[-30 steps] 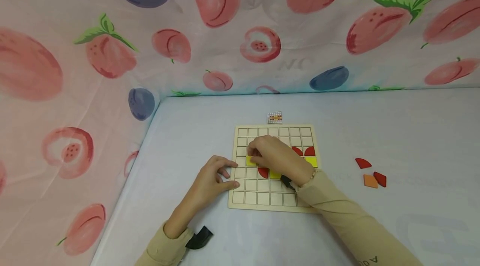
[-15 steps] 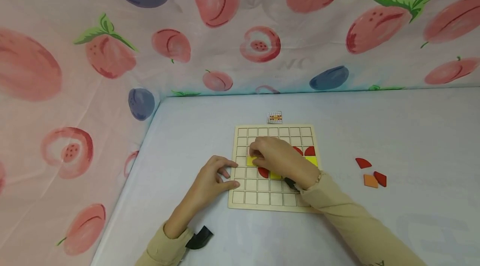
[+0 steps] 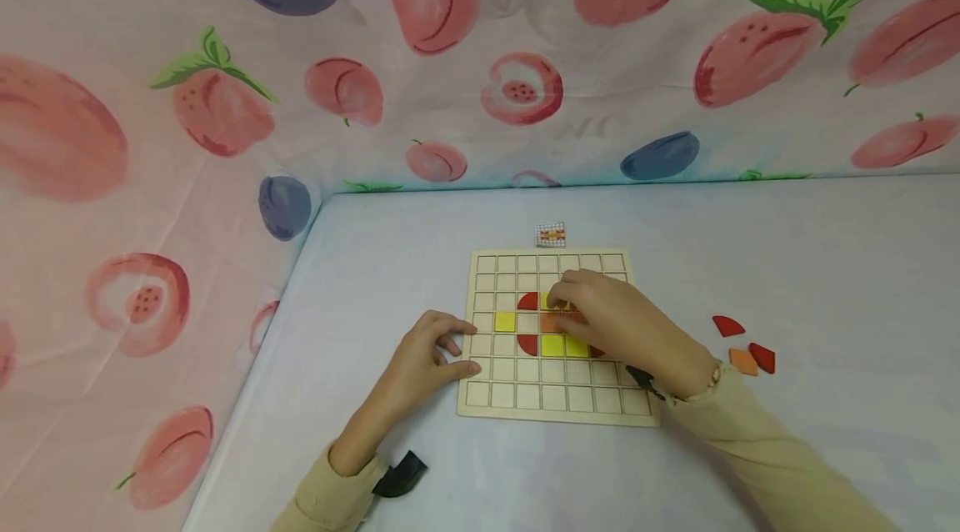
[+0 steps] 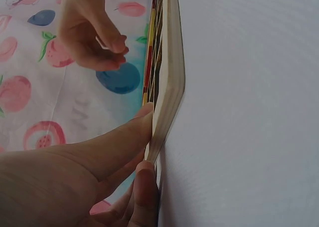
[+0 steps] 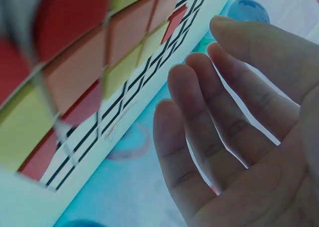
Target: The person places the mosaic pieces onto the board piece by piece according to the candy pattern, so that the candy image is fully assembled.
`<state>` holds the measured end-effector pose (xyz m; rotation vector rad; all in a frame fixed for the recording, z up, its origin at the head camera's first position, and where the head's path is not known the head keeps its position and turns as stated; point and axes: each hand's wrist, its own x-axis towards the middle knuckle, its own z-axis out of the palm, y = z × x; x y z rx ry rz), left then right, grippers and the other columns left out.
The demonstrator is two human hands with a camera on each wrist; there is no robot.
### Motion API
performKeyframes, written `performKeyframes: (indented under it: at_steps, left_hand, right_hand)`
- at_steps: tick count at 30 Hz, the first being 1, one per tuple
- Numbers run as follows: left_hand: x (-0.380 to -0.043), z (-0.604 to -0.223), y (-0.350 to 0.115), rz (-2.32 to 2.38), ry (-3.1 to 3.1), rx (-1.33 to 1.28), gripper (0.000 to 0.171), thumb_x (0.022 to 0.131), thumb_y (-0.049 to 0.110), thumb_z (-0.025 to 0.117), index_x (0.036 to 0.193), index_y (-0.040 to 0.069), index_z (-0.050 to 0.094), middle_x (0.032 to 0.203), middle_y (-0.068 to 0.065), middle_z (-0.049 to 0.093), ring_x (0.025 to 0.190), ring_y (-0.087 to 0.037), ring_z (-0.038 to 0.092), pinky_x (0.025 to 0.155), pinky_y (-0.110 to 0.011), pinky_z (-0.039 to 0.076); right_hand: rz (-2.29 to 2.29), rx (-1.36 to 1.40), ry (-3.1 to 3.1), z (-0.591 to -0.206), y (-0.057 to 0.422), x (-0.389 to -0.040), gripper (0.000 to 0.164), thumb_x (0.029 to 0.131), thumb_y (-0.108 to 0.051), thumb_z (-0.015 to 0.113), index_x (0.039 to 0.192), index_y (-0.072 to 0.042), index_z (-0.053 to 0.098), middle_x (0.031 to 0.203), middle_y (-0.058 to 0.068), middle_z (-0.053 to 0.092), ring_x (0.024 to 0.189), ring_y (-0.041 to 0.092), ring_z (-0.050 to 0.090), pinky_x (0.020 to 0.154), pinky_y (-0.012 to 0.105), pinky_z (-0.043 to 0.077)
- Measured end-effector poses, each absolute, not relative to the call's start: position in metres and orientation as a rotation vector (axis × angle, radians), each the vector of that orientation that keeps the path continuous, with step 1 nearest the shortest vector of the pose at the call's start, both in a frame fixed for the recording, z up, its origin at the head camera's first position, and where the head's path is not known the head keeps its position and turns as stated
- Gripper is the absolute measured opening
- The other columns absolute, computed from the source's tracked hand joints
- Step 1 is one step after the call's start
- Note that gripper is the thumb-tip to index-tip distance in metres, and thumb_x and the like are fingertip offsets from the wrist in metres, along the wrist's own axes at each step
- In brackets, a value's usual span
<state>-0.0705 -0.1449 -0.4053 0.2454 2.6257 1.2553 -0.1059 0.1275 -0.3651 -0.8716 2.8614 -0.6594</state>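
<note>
A wooden grid board lies on the white table, with red, yellow and orange pieces in several cells. At the board's left edge, my left hand rests its thumb and index fingertip; the left wrist view shows these fingers against the rim. My right hand is over the right half of the board, its fingers loosely bent. No piece shows in its fingers in the right wrist view. A yellow square sits in a left cell, a red quarter-round piece farther right. The right hand hides several cells.
Loose on the table to the right lie a red quarter-round piece, an orange square and a red piece. A small pattern card lies behind the board. Fruit-printed cloth stands behind and at left.
My right hand has moved right, away from the yellow square at the left, uncovering it, a red piece and an orange piece. The left hand stays at the board's edge.
</note>
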Motion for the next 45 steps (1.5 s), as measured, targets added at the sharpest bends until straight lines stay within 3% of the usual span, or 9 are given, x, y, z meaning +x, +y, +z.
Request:
performKeyframes:
  at_steps: [9,18,28,36,40,45]
  left_hand:
    - [-0.071,-0.408,-0.145,1.268,2.617,0.28,0.04,0.078,0.01,0.085,0.114,0.013,0.069,0.113,-0.005,0.056,0.076,-0.013,0.055,0.067,-0.022,0.049]
    - [-0.07,-0.407,-0.143,1.243,2.634,0.271,0.039,0.078,0.01,0.085,0.114,0.013,0.07,0.113,-0.004,0.056,0.076,-0.013,0.054,0.067,-0.022,0.049]
    - [-0.07,-0.406,-0.145,1.254,2.625,0.267,0.039,0.078,0.01,0.085,0.114,0.012,0.069,0.111,-0.004,0.056,0.074,-0.013,0.054,0.066,-0.021,0.048]
    - [-0.071,-0.406,-0.146,1.251,2.624,0.266,0.039,0.079,0.011,0.085,0.114,0.013,0.069,0.111,-0.004,0.056,0.075,-0.013,0.054,0.067,-0.022,0.048]
    - [-0.071,-0.406,-0.146,1.25,2.626,0.263,0.039,0.079,0.011,0.085,0.114,0.012,0.069,0.111,-0.004,0.056,0.075,-0.013,0.054,0.067,-0.021,0.048]
    - [-0.071,-0.406,-0.146,1.239,2.629,0.258,0.039,0.078,0.01,0.085,0.114,0.012,0.069,0.111,-0.004,0.056,0.075,-0.013,0.053,0.066,-0.021,0.048]
  right_hand:
    - [-0.559,-0.834,2.953,-0.363,0.157,-0.09,0.019,0.083,-0.022,0.082,0.097,-0.012,0.074,0.092,-0.001,0.064,0.083,0.014,0.056,0.076,0.033,0.055]
    - [-0.509,-0.812,2.999,-0.364,0.199,-0.074,0.021,0.081,-0.01,0.081,0.101,-0.01,0.074,0.1,0.001,0.067,0.094,0.02,0.062,0.078,0.039,0.056]
    - [-0.459,-0.773,3.043,-0.369,0.233,-0.06,0.025,0.077,-0.011,0.084,0.1,-0.01,0.074,0.098,0.001,0.066,0.094,0.022,0.063,0.078,0.044,0.057]
    - [-0.438,-0.784,3.099,-0.377,0.261,-0.052,0.031,0.07,-0.012,0.089,0.097,-0.013,0.075,0.094,-0.003,0.065,0.086,0.017,0.062,0.07,0.039,0.057]
    - [-0.397,-0.7,3.035,-0.38,0.272,-0.051,0.031,0.072,-0.014,0.088,0.099,-0.011,0.074,0.096,0.0,0.065,0.081,0.014,0.058,0.07,0.038,0.056]
    - [-0.34,-0.538,2.928,-0.384,0.28,-0.051,0.031,0.075,-0.02,0.087,0.101,-0.009,0.074,0.099,0.006,0.066,0.085,0.022,0.058,0.077,0.047,0.056]
